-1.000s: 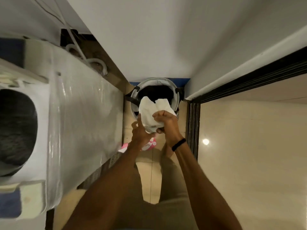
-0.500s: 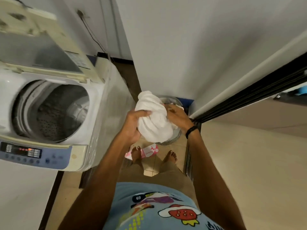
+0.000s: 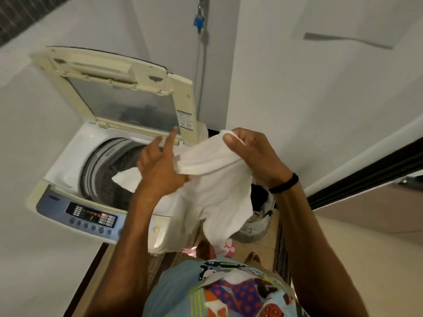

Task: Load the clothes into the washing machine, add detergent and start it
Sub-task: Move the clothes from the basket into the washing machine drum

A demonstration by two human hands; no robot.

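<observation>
White cloth garment (image 3: 215,184) is seen in the head view stretched between both hands and hanging down toward 6 o'clock from them. Its upper edge is pinched between the thumb and curled fingers of the right hand (image 3: 254,154), which is raised at 3 o'clock of the picture's centre, palm side turned to the camera. A black wristband (image 3: 283,184) is worn on that wrist.

The left hand (image 3: 158,165) is placed at 9 o'clock of the garment, back to the camera, its index finger straight and pointed to 12 o'clock. Its thumb is laid against the cloth, and one corner of the cloth shows past the hand at 8 o'clock. Whether the cloth is clamped there cannot be told.

That corner is seen over the grey perforated drum (image 3: 103,175) of the cream top-loading washing machine (image 3: 68,170). The machine's hinged lid (image 3: 128,88) is raised at 11 o'clock. A striped laundry basket (image 3: 254,232) is partly covered at 5 o'clock of the garment.
</observation>
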